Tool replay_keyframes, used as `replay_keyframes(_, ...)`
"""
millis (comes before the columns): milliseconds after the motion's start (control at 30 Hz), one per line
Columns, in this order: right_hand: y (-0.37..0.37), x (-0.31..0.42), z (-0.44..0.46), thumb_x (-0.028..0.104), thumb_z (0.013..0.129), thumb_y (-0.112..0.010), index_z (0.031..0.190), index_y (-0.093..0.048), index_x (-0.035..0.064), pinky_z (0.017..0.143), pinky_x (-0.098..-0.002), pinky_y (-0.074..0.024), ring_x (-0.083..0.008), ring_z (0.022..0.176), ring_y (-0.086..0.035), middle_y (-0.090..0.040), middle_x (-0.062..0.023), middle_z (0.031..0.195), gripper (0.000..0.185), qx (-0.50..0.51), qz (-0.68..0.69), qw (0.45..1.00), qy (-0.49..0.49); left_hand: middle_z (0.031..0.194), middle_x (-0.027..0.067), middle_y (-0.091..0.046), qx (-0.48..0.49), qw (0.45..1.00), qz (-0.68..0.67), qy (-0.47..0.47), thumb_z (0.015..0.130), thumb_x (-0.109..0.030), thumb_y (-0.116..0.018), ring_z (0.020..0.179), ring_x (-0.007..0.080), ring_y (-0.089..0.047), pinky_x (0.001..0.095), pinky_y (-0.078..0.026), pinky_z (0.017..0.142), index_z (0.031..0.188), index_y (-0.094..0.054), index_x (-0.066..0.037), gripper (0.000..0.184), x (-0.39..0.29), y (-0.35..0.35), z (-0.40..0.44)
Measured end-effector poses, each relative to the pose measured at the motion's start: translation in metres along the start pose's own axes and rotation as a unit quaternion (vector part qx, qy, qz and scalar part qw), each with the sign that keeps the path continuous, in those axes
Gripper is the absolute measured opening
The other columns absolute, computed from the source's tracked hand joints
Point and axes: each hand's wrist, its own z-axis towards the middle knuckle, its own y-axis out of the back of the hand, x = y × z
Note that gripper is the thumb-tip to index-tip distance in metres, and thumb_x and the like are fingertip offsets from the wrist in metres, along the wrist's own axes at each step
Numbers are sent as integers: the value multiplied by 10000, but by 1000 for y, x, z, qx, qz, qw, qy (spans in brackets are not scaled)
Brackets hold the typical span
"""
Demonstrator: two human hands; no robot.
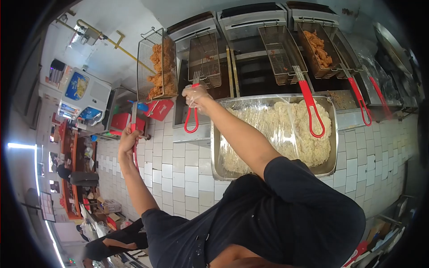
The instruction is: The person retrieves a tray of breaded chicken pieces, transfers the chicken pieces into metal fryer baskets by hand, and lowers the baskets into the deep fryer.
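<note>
My left hand (129,139) grips the red handle of a wire fry basket (157,67), which holds browned fried pieces and is raised at the left of the fryers. My right hand (196,97), in a clear plastic glove, is closed round the red-handled grip of a second basket (204,56). That basket hangs over the fryer with only a few crumbs in it. Below my right forearm lies a large metal tray (334,134) of pale breaded pieces, partly covered with clear film.
An unfilled basket (281,51) and a basket of fried pieces (316,51) stand farther right, their red handles pointing toward me. A white machine (85,96) is at the left. Two other people (82,178) (114,243) are at the far left and lower left.
</note>
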Motion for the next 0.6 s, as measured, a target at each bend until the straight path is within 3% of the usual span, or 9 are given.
replay_keyframes(100,13,19,-30,279,822,-675,978,-498,56,605,-369,-455,-216,663,-571,-556,-103,797,325,-89,-254,950,156,635,-41,-543,23,1000,9,-18,775,21,-589,456,20,-437,177,-333,406,893,-561,-99,171,-12,2,9)
replay_keyframes(133,19,20,-47,333,845,-676,1036,-506,40,652,-383,-492,-237,719,-603,-581,-126,853,389,-179,-331,886,272,607,-51,-512,39,999,7,-29,778,22,-588,451,17,-434,174,-323,398,879,-558,-109,167,-19,0,12)
replay_keyframes(167,22,19,-55,423,860,-660,1108,-479,19,748,-409,-503,-272,810,-618,-589,-160,943,508,-327,-355,745,461,608,-54,-514,19,1000,-9,-22,775,26,-589,455,16,-432,175,-318,398,878,-559,-111,174,-33,-10,11)
replay_keyframes(200,23,19,-74,423,860,-660,1108,-479,19,748,-409,-503,-272,810,-618,-589,-160,943,508,-329,-357,739,467,608,-54,-514,21,999,-14,-30,775,26,-589,455,16,-432,175,-318,398,878,-559,-111,174,-49,-18,13)
replay_keyframes(267,16,28,-125,475,867,-651,1142,-489,-4,774,-393,-504,-283,850,-632,-609,-180,988,576,-39,-298,889,344,636,-49,-524,29,998,41,-28,772,27,-566,466,22,-429,196,-328,398,893,-557,-109,182,-71,-35,18)
replay_keyframes(333,0,33,-144,493,889,-626,1113,-520,-13,794,-355,-498,-253,909,-632,-622,-159,1033,563,78,-291,900,315,621,-55,-498,43,997,39,-57,778,19,-572,467,21,-426,198,-317,390,894,-558,-107,172,-75,-47,35)
replay_keyframes(467,-22,44,-114,502,917,-583,1087,-572,-7,783,-327,-496,-186,921,-618,-640,-115,1019,537,95,-250,899,348,636,-46,-518,94,993,22,-64,792,16,-581,475,26,-430,184,-325,412,901,-568,-94,156,-99,-81,51)
replay_keyframes(533,-25,80,-122,507,933,-550,1073,-608,2,768,-314,-482,-128,886,-582,-640,-67,991,527,274,-73,946,156,650,-41,-539,116,990,20,-73,795,19,-583,479,26,-433,180,-331,423,909,-580,-85,154,-106,-99,54)
replay_keyframes(600,-30,103,-137,512,916,-563,1097,-622,-24,737,-315,-468,-114,834,-550,-637,-67,928,569,262,-52,960,83,687,-21,-591,142,986,17,-79,814,15,-565,501,26,-454,182,-345,447,939,-606,-60,151,-114,-122,54)
